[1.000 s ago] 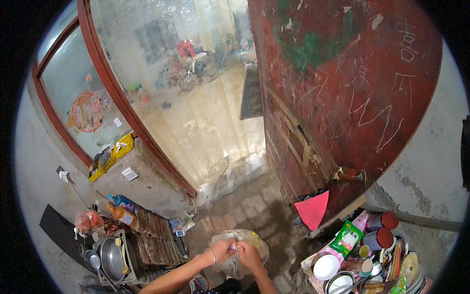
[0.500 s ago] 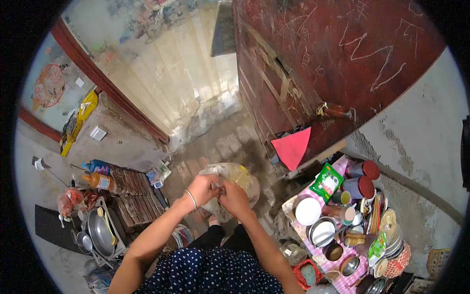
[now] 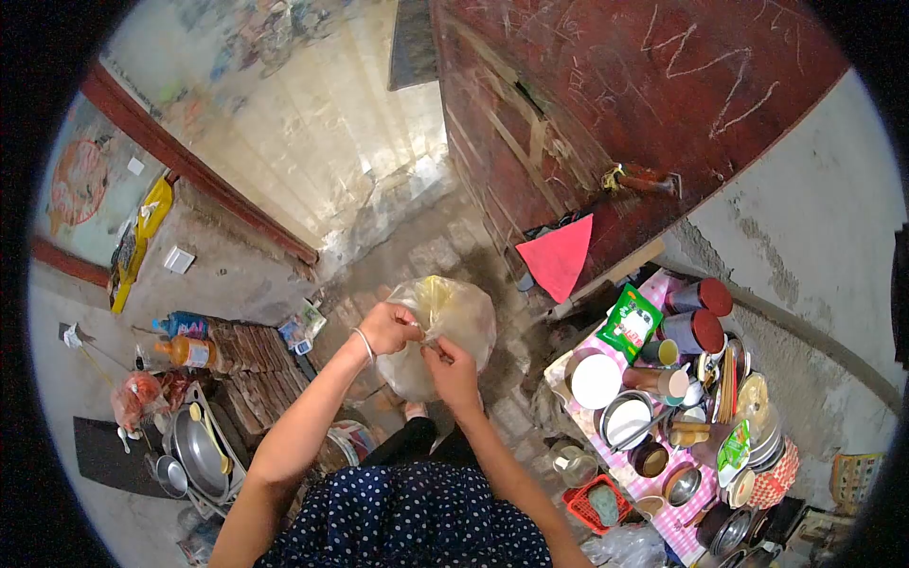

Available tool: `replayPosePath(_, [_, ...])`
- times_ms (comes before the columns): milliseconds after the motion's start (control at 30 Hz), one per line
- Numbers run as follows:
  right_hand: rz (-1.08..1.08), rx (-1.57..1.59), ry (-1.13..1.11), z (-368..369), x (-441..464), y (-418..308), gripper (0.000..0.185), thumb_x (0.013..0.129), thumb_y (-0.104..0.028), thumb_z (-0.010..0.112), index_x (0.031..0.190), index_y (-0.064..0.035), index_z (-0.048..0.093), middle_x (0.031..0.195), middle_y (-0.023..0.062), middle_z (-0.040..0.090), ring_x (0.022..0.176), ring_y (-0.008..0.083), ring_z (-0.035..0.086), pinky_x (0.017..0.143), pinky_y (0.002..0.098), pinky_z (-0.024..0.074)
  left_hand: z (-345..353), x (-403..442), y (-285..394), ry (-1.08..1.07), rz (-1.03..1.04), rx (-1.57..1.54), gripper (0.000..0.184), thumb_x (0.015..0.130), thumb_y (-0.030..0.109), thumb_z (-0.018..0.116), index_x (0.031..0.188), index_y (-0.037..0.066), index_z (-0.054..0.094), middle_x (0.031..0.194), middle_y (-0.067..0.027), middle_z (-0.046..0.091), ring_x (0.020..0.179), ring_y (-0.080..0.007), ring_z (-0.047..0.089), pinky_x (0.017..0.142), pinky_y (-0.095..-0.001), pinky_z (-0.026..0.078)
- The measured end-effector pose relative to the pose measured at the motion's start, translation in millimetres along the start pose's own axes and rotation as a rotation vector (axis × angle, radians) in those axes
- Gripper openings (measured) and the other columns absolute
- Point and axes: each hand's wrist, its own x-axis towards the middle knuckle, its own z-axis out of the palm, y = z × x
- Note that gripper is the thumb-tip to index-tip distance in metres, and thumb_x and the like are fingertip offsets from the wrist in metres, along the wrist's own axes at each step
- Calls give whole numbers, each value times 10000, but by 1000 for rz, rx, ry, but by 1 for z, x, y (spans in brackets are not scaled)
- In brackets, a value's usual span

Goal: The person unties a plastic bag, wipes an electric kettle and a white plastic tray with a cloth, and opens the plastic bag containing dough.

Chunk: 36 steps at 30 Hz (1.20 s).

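Observation:
A translucent, pale yellowish plastic bag (image 3: 464, 310) hangs puffed out in front of my body, above the brick floor. My left hand (image 3: 389, 328), with a bracelet at its wrist, pinches the bag's gathered top. Close beside it, my right hand (image 3: 453, 367) has thumb and fingers pressed together on the same gathered plastic. The two hands are a small gap apart. What the bag contains, if anything, cannot be made out.
To the right, a table with a pink checked cloth (image 3: 675, 516) bears bowls, jars and a green packet (image 3: 631, 323). Stacked bricks (image 3: 256, 364) and a large metal pan (image 3: 201, 452) are at left. A dark red door (image 3: 606, 104) stands ahead, with a pink cloth (image 3: 559, 257) on it.
The bag looks fuller and shows more above and below my hands. My left hand has risen slightly, and the two hands have moved a little apart. The whole view has shifted slightly.

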Motion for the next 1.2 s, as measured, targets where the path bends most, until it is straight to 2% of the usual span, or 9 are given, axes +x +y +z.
replayPosePath(100, [45, 127, -3, 1, 3, -5, 151, 736, -105, 600, 693, 15, 519, 582, -14, 447, 557, 54, 371, 481, 221, 325, -4, 0, 17, -98, -264, 133, 72, 750, 92, 599, 778, 26, 596, 603, -29, 551, 480, -83, 476, 408, -225, 364])
replayPosePath(267, [78, 197, 48, 6, 7, -1, 122, 724, -74, 617, 675, 7, 540, 605, -52, 459, 543, 28, 382, 465, 180, 292, -4, -2, 22, -92, -317, 12, 83, 731, 92, 626, 697, 27, 588, 496, 8, 483, 381, -55, 388, 337, -208, 261])
replayPosePath(433, [-111, 16, 179, -2, 4, -13, 102, 692, -66, 583, 722, 27, 555, 601, 74, 529, 563, 154, 512, 535, 266, 404, 1, -11, 31, -98, -343, 17, 81, 730, 99, 636, 706, 35, 593, 511, 13, 485, 393, -49, 392, 346, -199, 257])
replayPosePath(533, [-71, -24, 191, -3, 6, -6, 105, 684, -69, 573, 722, 29, 561, 626, 106, 549, 562, 187, 530, 546, 282, 418, 7, -9, 11, -51, -232, 9, 125, 718, 115, 654, 715, 9, 589, 503, -18, 504, 384, -78, 405, 350, -230, 295])
replayPosePath(600, [-27, -68, 179, -7, 1, -8, 115, 687, -81, 571, 716, 30, 558, 620, 110, 548, 560, 188, 529, 549, 288, 420, 10, -14, 5, 124, 434, 472, 150, 681, 103, 672, 722, -9, 581, 564, -76, 532, 437, -168, 469, 403, -287, 365])
replayPosePath(800, [-1, -122, 191, -11, -7, -21, 140, 692, -107, 565, 688, 31, 543, 590, 129, 542, 536, 212, 528, 543, 316, 421, 16, -15, 15, 170, 447, 620, 135, 590, -17, 660, 662, 12, 550, 717, -130, 513, 695, -306, 510, 574, -340, 417])
replayPosePath(867, [0, -110, 192, -14, -7, -25, 137, 694, -104, 563, 682, 31, 541, 583, 133, 539, 531, 220, 529, 537, 325, 420, 17, -15, 19, 166, 432, 643, 103, 611, -7, 638, 663, 9, 551, 766, -132, 508, 721, -311, 515, 608, -351, 420])
replayPosePath(933, [-47, -187, 176, -15, -7, -24, 126, 696, -80, 568, 685, 45, 565, 554, 77, 542, 514, 98, 483, 490, 255, 402, 18, -16, 22, 162, 417, 668, 71, 631, 3, 615, 665, 6, 553, 815, -135, 504, 746, -316, 520, 643, -361, 423])
replayPosePath(1200, [-109, -259, 137, -23, -18, -19, 93, 703, -57, 551, 708, 34, 570, 549, 82, 531, 504, 100, 481, 488, 250, 399, 6, 3, 18, 422, 339, 778, 168, 565, -107, 576, 681, 2, 523, 796, -134, 469, 749, -306, 507, 626, -341, 419])
